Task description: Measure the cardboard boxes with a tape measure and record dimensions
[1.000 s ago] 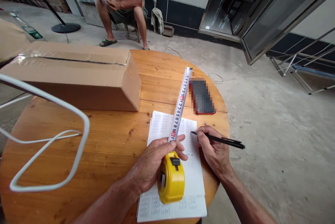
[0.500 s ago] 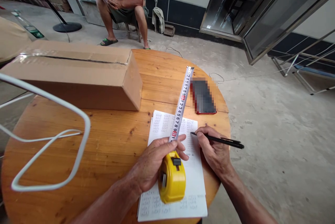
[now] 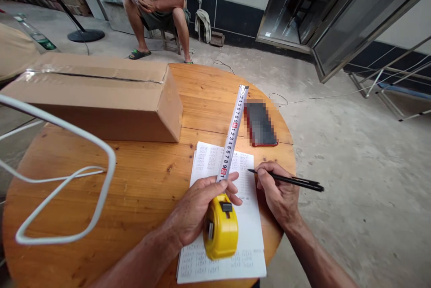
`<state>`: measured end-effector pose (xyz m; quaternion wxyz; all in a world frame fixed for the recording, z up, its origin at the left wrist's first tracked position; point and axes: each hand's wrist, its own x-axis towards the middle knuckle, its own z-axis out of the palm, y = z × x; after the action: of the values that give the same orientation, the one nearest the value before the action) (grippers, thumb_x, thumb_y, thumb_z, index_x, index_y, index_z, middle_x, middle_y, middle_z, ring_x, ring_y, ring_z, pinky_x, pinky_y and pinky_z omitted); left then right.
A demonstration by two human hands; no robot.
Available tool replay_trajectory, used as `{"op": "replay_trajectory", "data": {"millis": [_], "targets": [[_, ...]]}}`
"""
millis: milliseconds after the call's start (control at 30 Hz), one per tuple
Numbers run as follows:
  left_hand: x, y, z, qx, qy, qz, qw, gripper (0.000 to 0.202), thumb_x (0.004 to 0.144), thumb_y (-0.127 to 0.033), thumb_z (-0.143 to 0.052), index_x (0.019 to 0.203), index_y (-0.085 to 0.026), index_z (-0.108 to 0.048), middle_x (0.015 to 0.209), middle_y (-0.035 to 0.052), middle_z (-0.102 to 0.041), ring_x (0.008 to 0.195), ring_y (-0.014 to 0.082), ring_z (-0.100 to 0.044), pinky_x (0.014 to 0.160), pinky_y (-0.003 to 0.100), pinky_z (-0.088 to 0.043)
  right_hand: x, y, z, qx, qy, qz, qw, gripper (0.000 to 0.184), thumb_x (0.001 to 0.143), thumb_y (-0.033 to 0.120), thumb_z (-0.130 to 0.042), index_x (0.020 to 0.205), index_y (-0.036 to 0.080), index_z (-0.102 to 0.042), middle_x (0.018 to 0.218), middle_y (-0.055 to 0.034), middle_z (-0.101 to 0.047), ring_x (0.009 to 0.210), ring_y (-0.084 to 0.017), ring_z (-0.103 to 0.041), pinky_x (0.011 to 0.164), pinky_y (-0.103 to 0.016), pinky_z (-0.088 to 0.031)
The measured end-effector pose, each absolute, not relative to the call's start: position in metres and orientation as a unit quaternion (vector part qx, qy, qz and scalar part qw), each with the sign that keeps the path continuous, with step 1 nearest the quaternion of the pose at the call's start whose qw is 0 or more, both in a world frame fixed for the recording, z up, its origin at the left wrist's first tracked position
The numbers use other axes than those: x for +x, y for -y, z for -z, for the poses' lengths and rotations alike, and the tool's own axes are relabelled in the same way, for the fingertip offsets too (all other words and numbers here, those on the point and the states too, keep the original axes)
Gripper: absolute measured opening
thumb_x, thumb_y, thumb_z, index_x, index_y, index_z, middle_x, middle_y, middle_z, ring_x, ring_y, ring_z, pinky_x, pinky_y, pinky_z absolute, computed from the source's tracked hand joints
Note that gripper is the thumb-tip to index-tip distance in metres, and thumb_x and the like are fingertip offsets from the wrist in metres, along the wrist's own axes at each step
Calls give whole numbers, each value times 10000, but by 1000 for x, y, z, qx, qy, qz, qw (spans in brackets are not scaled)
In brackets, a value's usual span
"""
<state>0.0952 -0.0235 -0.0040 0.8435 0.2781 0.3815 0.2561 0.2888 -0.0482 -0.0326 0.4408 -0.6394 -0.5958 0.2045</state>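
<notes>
My left hand (image 3: pixel 197 209) grips a yellow tape measure (image 3: pixel 220 229) over a sheet of paper (image 3: pixel 251 238) filled with written numbers. Its white blade (image 3: pixel 234 133) runs out away from me across the round wooden table (image 3: pixel 141 180). My right hand (image 3: pixel 278 196) pinches a black pen (image 3: pixel 292 181), whose tip hovers at the paper's right side. A phone in a red case (image 3: pixel 261 124) lies just right of the blade's far end.
A long cardboard box (image 3: pixel 101 95) sits on the table's far left. A bent white metal rod (image 3: pixel 67 176) crosses the left foreground. Beyond the table a person sits on a stool (image 3: pixel 156 3). Concrete floor and metal-framed glass panels (image 3: pixel 336 14) lie to the right.
My right hand has shifted slightly right with the pen, its tip now a little farther from the blade. The left hand and tape measure have barely moved.
</notes>
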Motion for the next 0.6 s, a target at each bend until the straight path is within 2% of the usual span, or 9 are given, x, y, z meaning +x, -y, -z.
{"op": "replay_trajectory", "data": {"millis": [300, 600], "targets": [[97, 23, 3, 280, -381, -256, 843, 250, 881, -261, -494, 699, -192, -651, 881, 121, -740, 1354, 169, -318, 805, 247, -391, 289, 47, 35, -644, 583, -218, 444, 145, 872, 232, -493, 760, 192, -577, 641, 18, -542, 574, -123, -499, 558, -258, -400], [96, 23, 2, 281, -378, -259, 843, 256, 883, -265, -495, 691, -194, -650, 817, 106, -730, 1347, 166, -329, 814, 241, -382, 287, 46, 35, -653, 596, -214, 416, 138, 875, 231, -493, 782, 196, -589, 631, 24, -550, 575, -122, -531, 562, -250, -416]]}}
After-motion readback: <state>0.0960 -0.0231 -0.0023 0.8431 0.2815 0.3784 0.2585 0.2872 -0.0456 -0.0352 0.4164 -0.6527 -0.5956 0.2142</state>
